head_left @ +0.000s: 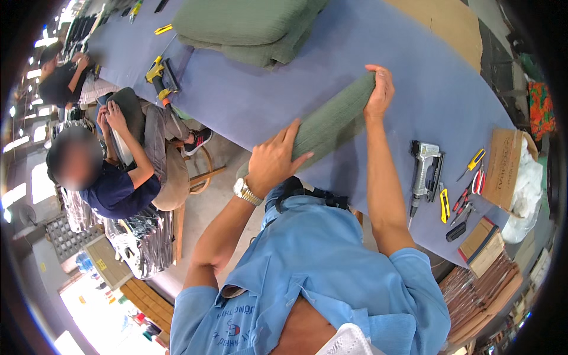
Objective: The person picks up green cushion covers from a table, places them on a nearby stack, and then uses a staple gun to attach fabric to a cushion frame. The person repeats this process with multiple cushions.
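Note:
A long, narrow padded piece covered in green fabric (pixel 334 115) is held tilted at the near edge of the table. My right hand (pixel 380 93) wraps round its far end, with the thumb on the near face. My left hand (pixel 275 155) lies on the piece closer to my body, fingers stretched out and thumb spread apart. Beneath that hand the padded piece is partly hidden. Farther off on the table sits a stack of green padded fabric pieces (pixel 242 26).
The blue-grey table (pixel 231 89) bears a silver staple gun (pixel 425 168), a yellow utility knife (pixel 444 204), a screwdriver (pixel 475 160) and red-handled pliers (pixel 478 179) at right. Beyond stands a cardboard box (pixel 503 168). At left, near a yellow-black staple gun (pixel 157 74), a seated co-worker (pixel 121 189) handles a dark cushion.

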Demonstrator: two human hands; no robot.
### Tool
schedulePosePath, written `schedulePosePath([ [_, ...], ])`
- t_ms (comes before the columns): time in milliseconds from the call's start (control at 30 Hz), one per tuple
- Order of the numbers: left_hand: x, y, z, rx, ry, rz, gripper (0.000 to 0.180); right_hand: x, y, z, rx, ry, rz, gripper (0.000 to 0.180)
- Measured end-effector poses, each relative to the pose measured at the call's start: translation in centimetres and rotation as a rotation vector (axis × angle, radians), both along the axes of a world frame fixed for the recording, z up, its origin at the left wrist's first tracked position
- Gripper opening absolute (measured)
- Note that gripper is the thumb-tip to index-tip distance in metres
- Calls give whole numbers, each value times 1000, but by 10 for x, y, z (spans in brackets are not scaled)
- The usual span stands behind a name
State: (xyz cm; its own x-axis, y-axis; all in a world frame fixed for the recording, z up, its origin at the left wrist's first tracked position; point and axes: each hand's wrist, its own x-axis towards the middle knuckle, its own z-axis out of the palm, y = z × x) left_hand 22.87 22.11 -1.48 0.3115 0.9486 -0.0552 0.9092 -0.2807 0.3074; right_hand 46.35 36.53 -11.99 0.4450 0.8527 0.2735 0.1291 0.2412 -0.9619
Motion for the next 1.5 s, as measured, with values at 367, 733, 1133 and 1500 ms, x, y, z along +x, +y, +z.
schedulePosePath([
  [367,116,79,-16,70,-25,101,72,8,7,-24,-59,160,86,39],
  [733,-88,-119,-64,44,-451,518,79,14,4,-8,-108,194,140,39],
  [1133,-114,-51,89,277,-408,605,76,5,36,42,-349,241,181,55],
  [1500,-10,52,178,255,-651,253,78,-101,49,248,129,-305,614,45],
])
